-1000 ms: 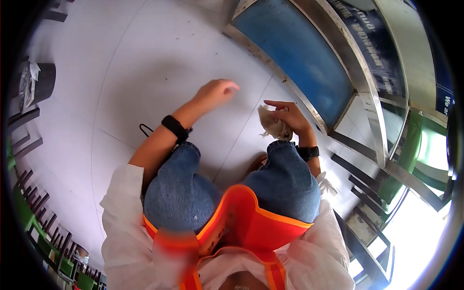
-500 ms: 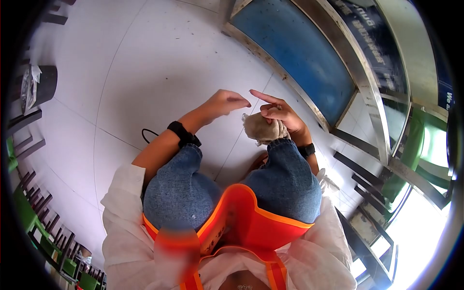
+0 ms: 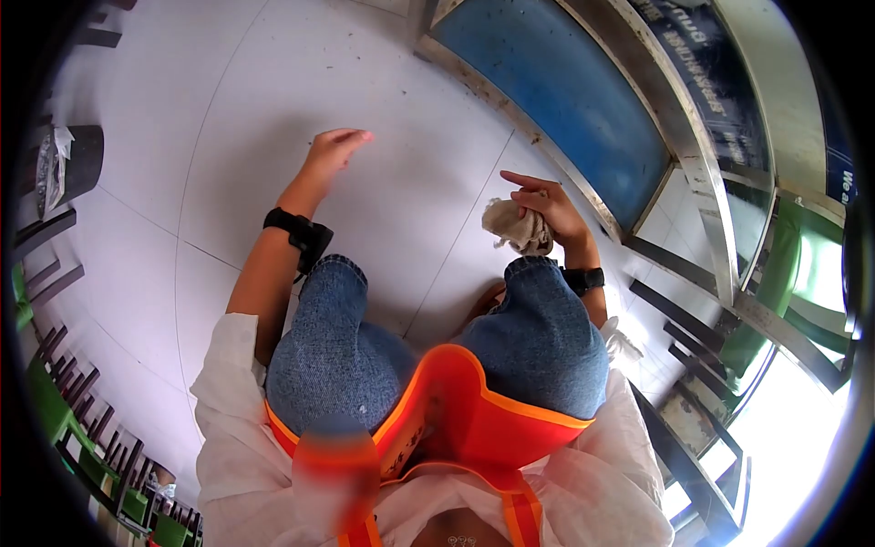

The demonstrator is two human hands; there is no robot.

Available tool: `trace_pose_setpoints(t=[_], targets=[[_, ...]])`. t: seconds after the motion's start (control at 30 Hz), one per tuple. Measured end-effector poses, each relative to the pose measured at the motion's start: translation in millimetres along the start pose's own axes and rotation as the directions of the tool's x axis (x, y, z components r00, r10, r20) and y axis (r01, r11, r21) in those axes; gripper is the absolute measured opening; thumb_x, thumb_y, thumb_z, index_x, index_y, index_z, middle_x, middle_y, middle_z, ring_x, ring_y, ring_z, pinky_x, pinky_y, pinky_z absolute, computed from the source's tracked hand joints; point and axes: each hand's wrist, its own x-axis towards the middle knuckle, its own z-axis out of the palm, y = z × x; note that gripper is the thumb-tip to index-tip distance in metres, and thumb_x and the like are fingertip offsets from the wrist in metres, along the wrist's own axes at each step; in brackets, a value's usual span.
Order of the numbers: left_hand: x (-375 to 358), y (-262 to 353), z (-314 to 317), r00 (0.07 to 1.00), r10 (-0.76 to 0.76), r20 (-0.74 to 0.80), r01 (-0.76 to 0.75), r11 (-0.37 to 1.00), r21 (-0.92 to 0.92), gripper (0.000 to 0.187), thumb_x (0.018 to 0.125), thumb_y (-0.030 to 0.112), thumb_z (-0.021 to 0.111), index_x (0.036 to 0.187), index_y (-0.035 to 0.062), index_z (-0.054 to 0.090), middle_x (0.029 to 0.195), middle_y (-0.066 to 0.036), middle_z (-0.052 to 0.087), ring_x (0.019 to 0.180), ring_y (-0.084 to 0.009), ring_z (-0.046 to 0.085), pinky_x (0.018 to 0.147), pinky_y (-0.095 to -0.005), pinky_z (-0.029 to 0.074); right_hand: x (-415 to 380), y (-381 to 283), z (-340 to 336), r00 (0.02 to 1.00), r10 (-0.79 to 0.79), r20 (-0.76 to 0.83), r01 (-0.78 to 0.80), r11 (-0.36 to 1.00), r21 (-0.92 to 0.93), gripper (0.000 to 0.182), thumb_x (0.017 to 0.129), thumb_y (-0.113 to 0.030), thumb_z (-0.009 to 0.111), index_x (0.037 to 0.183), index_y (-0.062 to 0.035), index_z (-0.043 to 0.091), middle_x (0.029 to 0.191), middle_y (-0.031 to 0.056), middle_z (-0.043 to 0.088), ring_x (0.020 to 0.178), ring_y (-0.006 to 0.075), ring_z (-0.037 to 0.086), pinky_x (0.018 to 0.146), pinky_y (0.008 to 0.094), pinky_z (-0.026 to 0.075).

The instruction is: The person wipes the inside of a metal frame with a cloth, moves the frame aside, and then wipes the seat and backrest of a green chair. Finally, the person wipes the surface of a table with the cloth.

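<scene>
Over the floor at the upper left, my left hand [image 3: 330, 157] is bent forward with its fingers pressed together. Its fingertips are slightly blurred, and anything between them is too small to make out. My right hand [image 3: 550, 208] is in front of my right knee, index finger stretched out to the left. Its other fingers are closed on a crumpled, greyish-beige rag [image 3: 515, 228], which bunches below the palm. A wide gap separates the two hands.
Pale tiled floor [image 3: 410, 100] lies ahead. A metal-framed blue panel [image 3: 565, 91] stands close at the right. Green chairs [image 3: 784, 292] and dark legs are on the right, more green seats [image 3: 50, 401] at the left. A dark bin [image 3: 84, 162] stands upper left.
My left hand has moved away to the left and forward from the right hand. The right hand, still holding the rag, has shifted slightly to the right.
</scene>
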Motion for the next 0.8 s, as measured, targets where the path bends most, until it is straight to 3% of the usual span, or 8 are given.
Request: trace_pose_setpoints(t=[0.27, 0.4, 0.47, 0.6, 0.67, 0.73, 0.77, 0.8], targets=[[14.9, -24.9, -32.4, 0.975, 0.043, -0.219, -0.009, 0.988, 0.153, 0.029, 0.077, 0.027, 0.068, 0.087, 0.0004, 0.065, 0.062, 0.005, 0.045, 0.055, -0.0049, 0.036, 0.047, -0.0213, 0.028, 3.2, 18.3, -30.8, 0.970, -0.102, -0.220, 0.085, 0.993, -0.083, 0.028, 0.080, -0.013, 0.059, 0.105, -0.0031, 0.064, 0.073, 0.0026, 0.058, 0.070, 0.0104, 0.053, 0.064, 0.0230, 0.043], [23.0, -45.2, -62.4, 0.972, -0.022, -0.236, 0.102, 0.938, 0.333, 0.025, 0.077, 0.023, 0.067, 0.088, 0.0005, 0.065, 0.064, 0.003, 0.049, 0.057, -0.0069, 0.039, 0.050, -0.0222, 0.033, 2.9, 10.1, -52.9, 0.739, -0.282, -0.612, 0.279, 0.955, -0.102, 0.025, 0.080, -0.011, 0.060, 0.102, -0.0026, 0.064, 0.075, 0.0041, 0.059, 0.073, 0.0108, 0.054, 0.069, 0.0237, 0.043], [34.4, -73.4, -82.9, 0.951, 0.170, -0.258, -0.030, 0.882, 0.471, 0.023, 0.072, 0.022, 0.068, 0.086, 0.0040, 0.067, 0.076, -0.006, 0.060, 0.071, -0.0196, 0.057, 0.068, -0.0329, 0.046, 4.7, 4.2, -64.7, 0.656, -0.304, -0.691, 0.362, 0.930, -0.065, 0.027, 0.080, -0.011, 0.060, 0.106, -0.0029, 0.062, 0.078, 0.0041, 0.059, 0.075, 0.0105, 0.054, 0.070, 0.0236, 0.043], [14.4, -70.3, -105.3, 0.857, 0.316, -0.408, 0.002, 0.789, 0.615, 0.024, 0.071, 0.020, 0.066, 0.091, 0.0062, 0.067, 0.078, -0.009, 0.059, 0.077, -0.0234, 0.058, 0.072, -0.0346, 0.047, 15.7, -19.1, -59.3, 0.419, -0.406, -0.812, 0.603, 0.793, -0.085, 0.037, 0.081, -0.009, 0.059, 0.117, -0.0036, 0.052, 0.087, 0.0044, 0.059, 0.081, 0.0096, 0.053, 0.071, 0.0223, 0.041], [5.7, -69.7, -129.3, 0.815, 0.471, -0.337, 0.129, 0.420, 0.898, 0.029, 0.071, 0.017, 0.065, 0.098, 0.0073, 0.064, 0.079, -0.011, 0.057, 0.081, -0.0267, 0.058, 0.075, -0.0344, 0.047, 30.0, -11.8, -56.9, 0.434, -0.446, -0.783, 0.605, 0.788, -0.114, 0.043, 0.081, -0.007, 0.059, 0.122, -0.0040, 0.046, 0.091, 0.0047, 0.058, 0.082, 0.0100, 0.052, 0.071, 0.0221, 0.041], [4.2, -66.6, -152.4, 0.876, 0.394, -0.279, 0.064, 0.478, 0.876, 0.028, 0.071, 0.015, 0.065, 0.098, 0.0078, 0.064, 0.081, -0.013, 0.057, 0.081, -0.0277, 0.058, 0.075, -0.0342, 0.047, 54.0, 5.9, -50.3, 0.595, -0.502, -0.627, 0.581, 0.809, -0.096, 0.041, 0.080, -0.007, 0.059, 0.120, -0.0040, 0.047, 0.088, 0.0045, 0.059, 0.081, 0.0103, 0.052, 0.072, 0.0221, 0.041], [4.1, -66.3, -160.4, 0.926, 0.314, -0.210, 0.004, 0.547, 0.837, 0.027, 0.072, 0.014, 0.064, 0.099, 0.0083, 0.064, 0.082, -0.014, 0.058, 0.081, -0.0287, 0.058, 0.075, -0.0341, 0.047, 67.0, 18.7, -48.9, 0.595, -0.534, -0.601, 0.466, 0.838, -0.283, 0.040, 0.077, -0.006, 0.057, 0.116, -0.0034, 0.050, 0.083, 0.0043, 0.059, 0.078, 0.0100, 0.053, 0.071, 0.0223, 0.041], [2.5, -67.0, -161.2, 0.924, 0.317, -0.214, 0.010, 0.539, 0.842, 0.027, 0.072, 0.014, 0.064, 0.099, 0.0083, 0.064, 0.082, -0.014, 0.058, 0.081, -0.0287, 0.058, 0.075, -0.0341, 0.047, 70.2, 22.5, -44.0, 0.595, -0.533, -0.601, 0.474, 0.837, -0.273, 0.040, 0.077, -0.006, 0.057, 0.116, -0.0034, 0.050, 0.083, 0.0043, 0.059, 0.078, 0.0100, 0.053, 0.071, 0.0223, 0.041]])
